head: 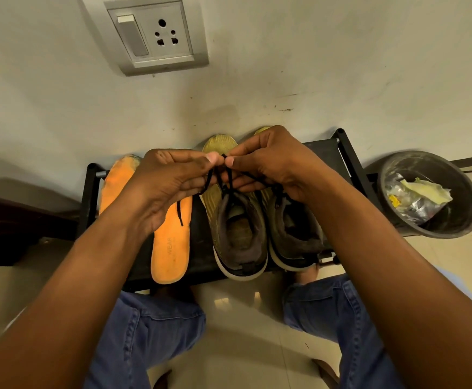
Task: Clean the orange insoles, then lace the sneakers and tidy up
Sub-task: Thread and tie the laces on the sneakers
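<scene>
Lacing is the step in hand: the left hand [170,186] and the right hand [271,167] meet just above the left sneaker [236,228], each grip pinching a strand of the black lace [225,175] between thumb and finger, apparently mid-knot, though the fingers hide the crossing. The next move probably calls for drawing both strands apart evenly while the sneaker stays put on the black rack [91,192]. Just left of that sneaker lie two orange insoles [170,248], outside the shoes; the second sneaker [293,228] stands just right of it. Well right of it, a dark bin [451,220] holds crumpled wrappers and scraps
</scene>
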